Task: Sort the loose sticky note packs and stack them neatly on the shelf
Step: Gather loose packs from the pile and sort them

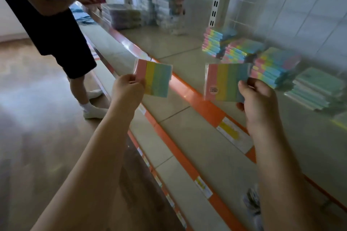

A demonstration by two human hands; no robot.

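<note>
Fingers [129, 78] of the left hand [127, 90]: closed in a pinch on the lower left corner of a striped sticky note pack [155, 78], which is held upright in the air over the orange front edge [189, 97] of the shelf [180, 116].

Fingers [257, 85] of the right hand [261, 103]: curled round the lower right corner of a second striped pack [225, 82], wrapped in clear film, face toward the camera, stripes running top to bottom. It is held above the shelf, inside the front edge.

Stacks already on the shelf: three piles of matching striped packs [272, 67] are ranged toward the back edge, just beyond and to the right of the right-hand pack. A separate pile of green packs [317, 90] lies further right.

Governing relation, as judged: the nearest striped pile lies just behind the right hand's fingers, so the right hand is the nearer one for placing. Its pack would need to be laid flat, with stripes matched to the pile beneath. The left-hand pack is well apart from the piles.

Other items: blurred wrapped goods [165, 9] at the far end of the shelf; a second person [56, 24] in dark clothing beside the shelf, holding something small.
</note>
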